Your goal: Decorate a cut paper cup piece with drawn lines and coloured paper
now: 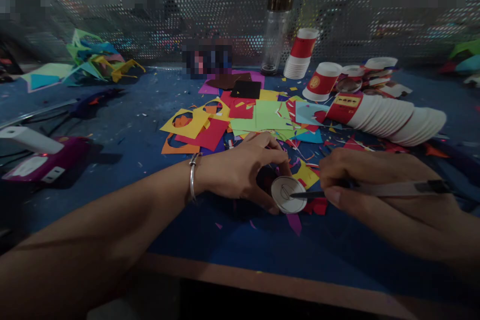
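My left hand (243,167), with a silver bangle at its wrist, is wrapped round a small paper cup (279,204) lying on its side. The cup's round white bottom faces me and bears thin drawn curved lines. Between the fingers of my right hand (356,190) is a pen (393,189), its dark tip at the middle of the white circle. Bits of yellow, red and purple paper lie around the cup.
Coloured paper sheets (262,116) and scraps spread behind my hands. Stacked paper cups (393,117) lie at the right, more cups (301,52) and a glass bottle (275,40) stand behind. A purple power strip (48,165) is at the left. The table edge (258,276) is in front.
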Available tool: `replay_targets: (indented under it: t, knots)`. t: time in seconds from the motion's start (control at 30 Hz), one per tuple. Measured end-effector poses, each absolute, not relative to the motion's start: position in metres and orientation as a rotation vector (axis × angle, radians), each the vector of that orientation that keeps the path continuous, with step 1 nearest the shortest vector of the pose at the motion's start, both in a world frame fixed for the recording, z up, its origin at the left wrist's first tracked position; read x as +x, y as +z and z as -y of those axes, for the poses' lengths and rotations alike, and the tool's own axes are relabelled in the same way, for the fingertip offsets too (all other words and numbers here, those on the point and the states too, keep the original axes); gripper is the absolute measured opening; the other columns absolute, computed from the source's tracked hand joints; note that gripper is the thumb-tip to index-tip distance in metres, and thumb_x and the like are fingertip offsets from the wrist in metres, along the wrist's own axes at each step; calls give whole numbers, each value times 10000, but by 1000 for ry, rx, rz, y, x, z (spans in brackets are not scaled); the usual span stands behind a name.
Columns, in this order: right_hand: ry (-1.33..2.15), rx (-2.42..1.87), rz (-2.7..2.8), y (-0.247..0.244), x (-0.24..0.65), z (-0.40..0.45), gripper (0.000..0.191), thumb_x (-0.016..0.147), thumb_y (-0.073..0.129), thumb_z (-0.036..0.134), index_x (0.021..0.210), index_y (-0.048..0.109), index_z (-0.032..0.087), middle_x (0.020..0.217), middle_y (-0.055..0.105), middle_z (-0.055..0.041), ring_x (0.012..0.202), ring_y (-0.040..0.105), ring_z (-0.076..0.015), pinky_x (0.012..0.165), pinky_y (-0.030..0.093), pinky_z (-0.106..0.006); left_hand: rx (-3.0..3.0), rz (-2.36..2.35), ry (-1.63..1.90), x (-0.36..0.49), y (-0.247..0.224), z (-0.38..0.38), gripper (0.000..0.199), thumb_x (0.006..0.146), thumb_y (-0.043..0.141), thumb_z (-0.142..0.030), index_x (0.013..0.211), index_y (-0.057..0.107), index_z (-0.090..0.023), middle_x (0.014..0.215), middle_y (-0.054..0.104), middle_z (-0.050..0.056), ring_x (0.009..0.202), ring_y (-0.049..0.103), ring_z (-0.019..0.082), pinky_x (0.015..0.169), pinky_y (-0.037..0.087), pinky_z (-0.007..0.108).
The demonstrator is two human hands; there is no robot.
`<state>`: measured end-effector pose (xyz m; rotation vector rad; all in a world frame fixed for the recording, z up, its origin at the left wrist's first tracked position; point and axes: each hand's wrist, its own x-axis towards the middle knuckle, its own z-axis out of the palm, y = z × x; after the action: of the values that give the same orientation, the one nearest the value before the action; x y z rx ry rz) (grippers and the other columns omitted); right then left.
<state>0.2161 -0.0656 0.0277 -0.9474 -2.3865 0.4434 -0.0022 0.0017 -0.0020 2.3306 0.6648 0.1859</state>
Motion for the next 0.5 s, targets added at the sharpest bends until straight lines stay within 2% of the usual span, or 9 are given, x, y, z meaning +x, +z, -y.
replay_targets:
  t: [0.5]
  knots:
    - [460, -967, 2315, 16, 221, 67, 196, 864, 472, 87, 786, 478, 266, 629, 544, 76, 472, 482, -81, 422, 365, -220, 2326, -678, 173, -3, -2, -2, 502, 638, 894, -454, 1044, 687, -244, 1259, 461, 82, 1258, 417, 313, 1068, 362, 437]
